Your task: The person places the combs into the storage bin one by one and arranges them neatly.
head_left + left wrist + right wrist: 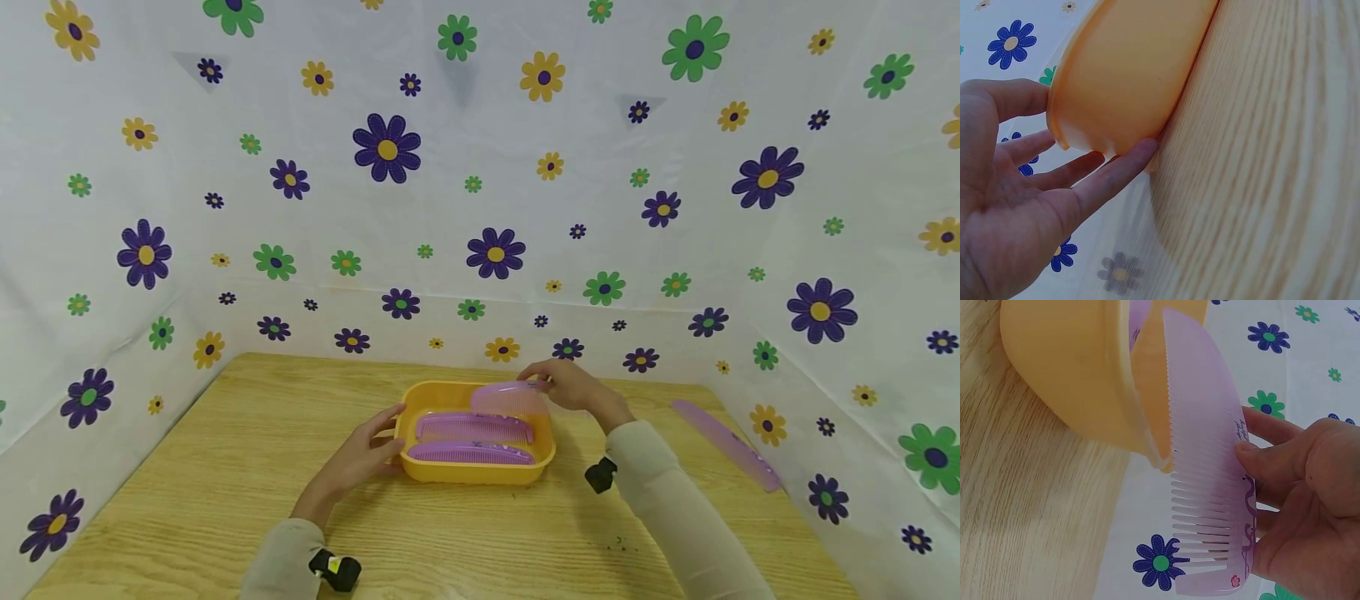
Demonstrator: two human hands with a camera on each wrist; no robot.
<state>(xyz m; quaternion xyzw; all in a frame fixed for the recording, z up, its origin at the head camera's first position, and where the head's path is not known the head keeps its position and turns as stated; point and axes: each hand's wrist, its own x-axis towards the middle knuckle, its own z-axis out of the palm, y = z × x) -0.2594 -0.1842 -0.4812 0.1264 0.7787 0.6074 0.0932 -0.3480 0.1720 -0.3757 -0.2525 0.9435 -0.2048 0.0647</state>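
Note:
A yellow plastic basket (472, 475) stands on the table with two purple combs in it, one comb (475, 428) behind the other comb (468, 453). At the basket's left end, my left hand (356, 457) holds it, and the left wrist view has those fingers (1125, 165) against its end wall. My right hand (576, 387) pinches a third purple comb (1207, 419) by its printed spine, between thumb and fingers. That comb is tilted over the back right part of the basket, its teeth facing the basket in the right wrist view.
Another purple comb (727, 443) lies at the right edge of the wood-grain table (450, 542). White cloth (315, 217) with printed flowers walls off the back and both sides. Small dark specks (618, 544) dot the table near the right forearm.

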